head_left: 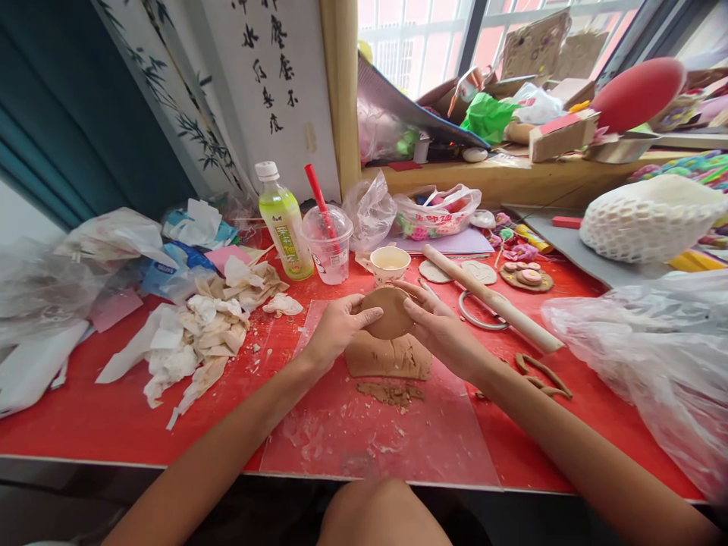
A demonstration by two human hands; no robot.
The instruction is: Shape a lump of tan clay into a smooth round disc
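A round, flat disc of brown clay is held up between my two hands over the table. My left hand pinches its left edge, thumb on the near face. On the opposite edge my right hand grips the disc the same way, the fingers partly hidden behind it. Below lies a block of brown clay, partly covered by the disc, with clay crumbs in front of it. Both rest on a clear plastic sheet. Just behind the disc stands a paper cup with pale liquid.
A rolling pin lies right of the cup, by a metal ring and clay coils. Crumpled tissues, a drink bottle and a plastic cup stand left. A clear plastic bag spreads at right.
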